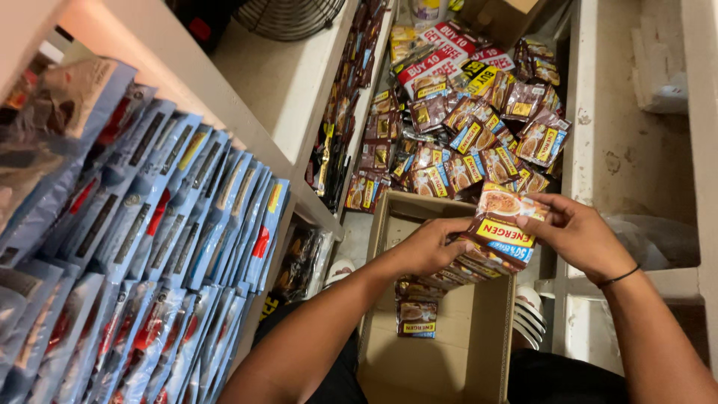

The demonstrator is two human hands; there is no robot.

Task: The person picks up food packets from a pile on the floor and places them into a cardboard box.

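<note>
Both hands grip one stack of brown drink-mix sachets (499, 232): left hand (428, 247) underneath, right hand (574, 233) clasping the far end. Directly below them, an open cardboard box (479, 329) holding a few sachets. Beyond the hands, a loose sachet pile (471, 142) on the floor. Left of them, a white shelf (284, 82) above hanging blue packets (149, 247).

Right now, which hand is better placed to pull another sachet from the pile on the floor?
Probably the right hand: it sits nearest the loose sachet pile and only steadies the top of the sachet stack. The left hand supports the stack from underneath, over the cardboard box.
</note>
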